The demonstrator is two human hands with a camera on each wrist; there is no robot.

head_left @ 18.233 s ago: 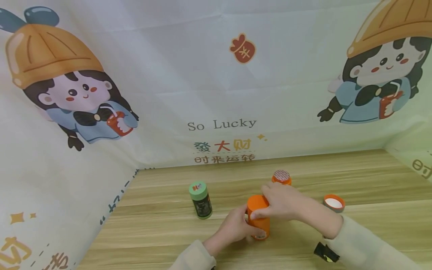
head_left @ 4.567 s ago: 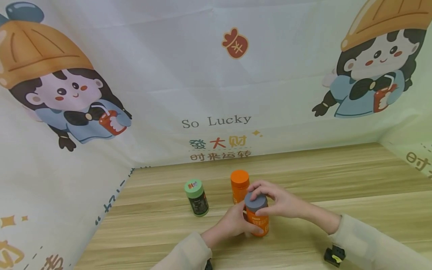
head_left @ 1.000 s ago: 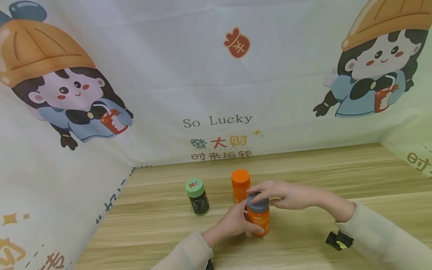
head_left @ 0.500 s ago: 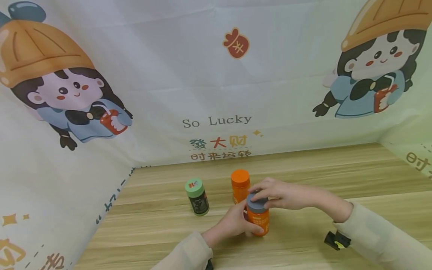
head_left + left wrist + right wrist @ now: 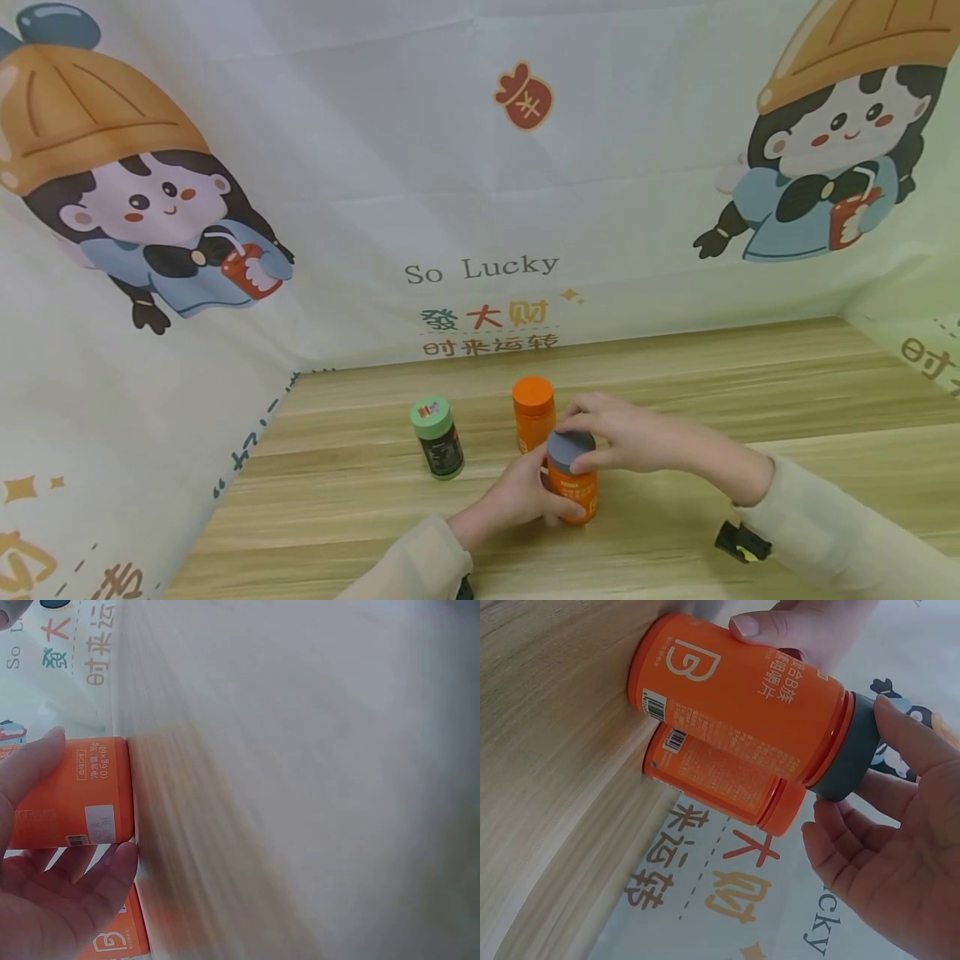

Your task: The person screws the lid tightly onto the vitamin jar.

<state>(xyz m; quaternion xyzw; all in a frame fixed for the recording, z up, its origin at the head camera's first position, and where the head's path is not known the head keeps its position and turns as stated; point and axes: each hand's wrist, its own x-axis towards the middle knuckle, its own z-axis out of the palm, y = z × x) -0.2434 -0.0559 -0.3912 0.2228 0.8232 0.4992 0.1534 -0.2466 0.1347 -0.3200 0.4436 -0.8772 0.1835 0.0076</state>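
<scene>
An orange supplement bottle (image 5: 576, 495) stands upright on the table, its grey cap (image 5: 567, 447) on top. My left hand (image 5: 521, 493) holds its body low down, thumb across the front; the left wrist view shows the thumb (image 5: 34, 761) on one side and the fingers curled round the other. With thumb and fingers at its rim, my right hand (image 5: 626, 435) grips the cap, seen also in the right wrist view as a dark grey lid (image 5: 849, 750). Close behind stands a second orange bottle (image 5: 532, 408) with an orange cap, partly hidden by the front bottle and hands.
A dark bottle with a green cap (image 5: 438, 437) stands to the left of the orange bottles. All are on a wood-grain table (image 5: 337, 500). A white printed cloth (image 5: 360, 167) rises behind and along the sides.
The orange-capped bottle, held 18 seconds ago, now stands behind. The grey cap, then lying at right, is on the held bottle. Lately my right fingers have shifted round the cap; my left stays put.
</scene>
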